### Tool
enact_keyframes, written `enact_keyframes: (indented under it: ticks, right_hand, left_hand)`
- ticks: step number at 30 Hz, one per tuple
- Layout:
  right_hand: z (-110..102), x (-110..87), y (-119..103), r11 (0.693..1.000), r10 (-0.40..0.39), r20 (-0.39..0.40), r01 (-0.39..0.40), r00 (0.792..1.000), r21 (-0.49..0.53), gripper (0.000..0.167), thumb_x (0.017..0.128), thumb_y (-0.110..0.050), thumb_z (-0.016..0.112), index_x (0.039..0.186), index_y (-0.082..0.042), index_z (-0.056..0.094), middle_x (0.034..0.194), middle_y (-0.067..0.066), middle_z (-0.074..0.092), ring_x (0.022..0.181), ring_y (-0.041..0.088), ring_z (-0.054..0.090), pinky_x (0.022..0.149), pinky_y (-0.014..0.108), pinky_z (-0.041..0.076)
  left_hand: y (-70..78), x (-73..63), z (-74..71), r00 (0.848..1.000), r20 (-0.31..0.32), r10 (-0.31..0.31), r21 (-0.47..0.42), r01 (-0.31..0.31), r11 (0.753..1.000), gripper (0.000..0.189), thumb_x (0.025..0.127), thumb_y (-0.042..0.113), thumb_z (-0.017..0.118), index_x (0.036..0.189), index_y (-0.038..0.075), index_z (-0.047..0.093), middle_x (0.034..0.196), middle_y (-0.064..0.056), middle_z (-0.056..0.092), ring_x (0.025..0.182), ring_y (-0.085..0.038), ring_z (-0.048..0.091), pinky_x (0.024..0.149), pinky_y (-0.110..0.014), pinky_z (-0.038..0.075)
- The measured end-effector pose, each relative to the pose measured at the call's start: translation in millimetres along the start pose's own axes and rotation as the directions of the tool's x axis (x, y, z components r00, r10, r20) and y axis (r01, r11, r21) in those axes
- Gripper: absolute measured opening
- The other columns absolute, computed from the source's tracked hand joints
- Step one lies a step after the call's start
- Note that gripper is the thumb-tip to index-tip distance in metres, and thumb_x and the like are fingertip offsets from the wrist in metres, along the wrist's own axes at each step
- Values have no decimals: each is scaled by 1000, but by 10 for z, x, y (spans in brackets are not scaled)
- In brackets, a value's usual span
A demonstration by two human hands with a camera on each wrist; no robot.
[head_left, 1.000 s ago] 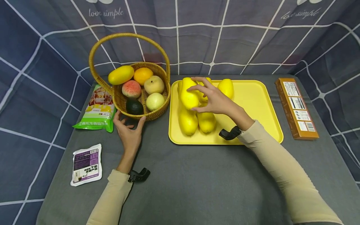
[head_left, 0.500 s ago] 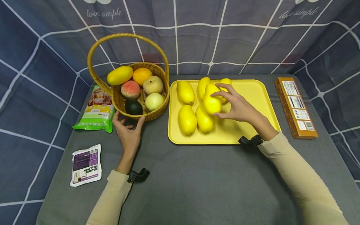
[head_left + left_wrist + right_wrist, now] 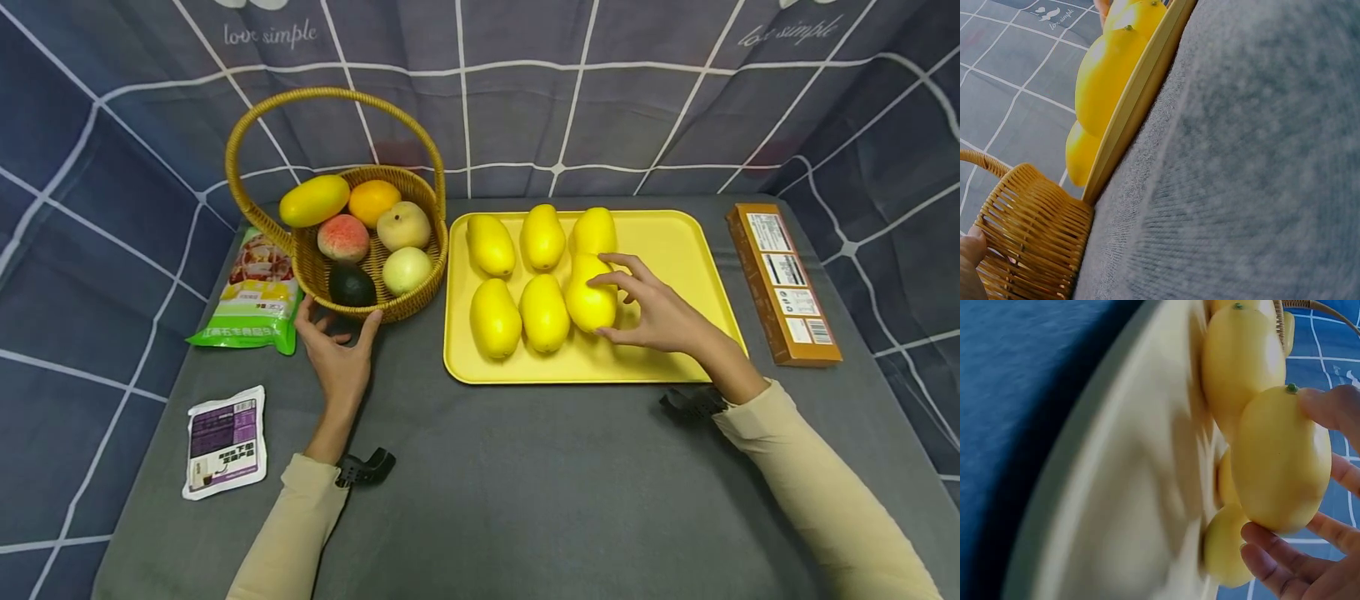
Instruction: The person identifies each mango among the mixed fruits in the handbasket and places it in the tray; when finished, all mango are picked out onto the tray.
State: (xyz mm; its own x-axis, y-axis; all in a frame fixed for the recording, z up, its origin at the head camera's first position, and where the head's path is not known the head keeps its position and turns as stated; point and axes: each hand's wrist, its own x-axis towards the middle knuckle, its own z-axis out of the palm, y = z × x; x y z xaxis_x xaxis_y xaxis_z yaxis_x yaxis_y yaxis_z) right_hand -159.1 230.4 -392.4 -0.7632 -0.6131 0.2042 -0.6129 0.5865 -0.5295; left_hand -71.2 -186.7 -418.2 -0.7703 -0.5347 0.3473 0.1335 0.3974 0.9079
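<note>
My right hand [image 3: 648,312] pinches a yellow mango [image 3: 590,292] between thumb and fingertips at the near row on the yellow tray [image 3: 675,250]. In the right wrist view this mango [image 3: 1282,459] shows a small green stem end, with the thumb near it and fingertips at the other end. Several more mangoes [image 3: 495,318] lie on the tray in two rows. My left hand [image 3: 337,358] holds the near side of the wicker basket [image 3: 416,308], thumb and fingers spread along its wall. Inside are an avocado [image 3: 352,286], a peach [image 3: 343,238], an orange [image 3: 373,202] and other fruit.
A green food packet [image 3: 255,300] lies left of the basket, partly behind it. Nearer the front is a white and purple pouch [image 3: 225,442]. A brown box [image 3: 783,283] lies right of the tray. Checked curtains [image 3: 517,125] enclose the table's back and sides.
My right hand has carried the mango rightward across the tray and down to the near row's right end. The other mangoes now show in two rows. My left hand stays at the basket.
</note>
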Motion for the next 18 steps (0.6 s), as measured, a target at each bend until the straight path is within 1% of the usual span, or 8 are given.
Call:
enact_keyframes:
  ticks: [5, 11, 18]
  right_hand:
    - [17, -87, 48, 1000, 9, 4, -9, 1000, -5, 67, 70, -23, 89, 129, -18, 57, 153, 12, 34, 98, 23, 59, 78, 42, 54]
    - [59, -140, 94, 1000, 20, 22, -20, 1000, 13, 67, 70, -23, 89, 130, -18, 57, 153, 12, 34, 100, 21, 58, 79, 42, 53]
    - [88, -158, 122, 999, 6, 32, -7, 999, 36, 69, 71, -22, 88, 132, -18, 56, 154, 12, 33, 104, 21, 57, 80, 44, 54]
  left_hand:
    - [8, -6, 1, 1000, 5, -9, 1, 9, 1000, 83, 83, 14, 78, 146, -4, 27, 148, -24, 34, 121, -35, 49, 80, -40, 43]
    - [12, -5, -1, 1000, 5, -11, -1, 11, 1000, 83, 83, 13, 78, 146, -4, 27, 147, -24, 34, 120, -35, 48, 81, -43, 42]
    - [13, -2, 4, 1000, 0, -12, -10, 12, 1000, 83, 83, 13, 79, 146, -4, 28, 147, -24, 35, 119, -35, 48, 80, -43, 42]
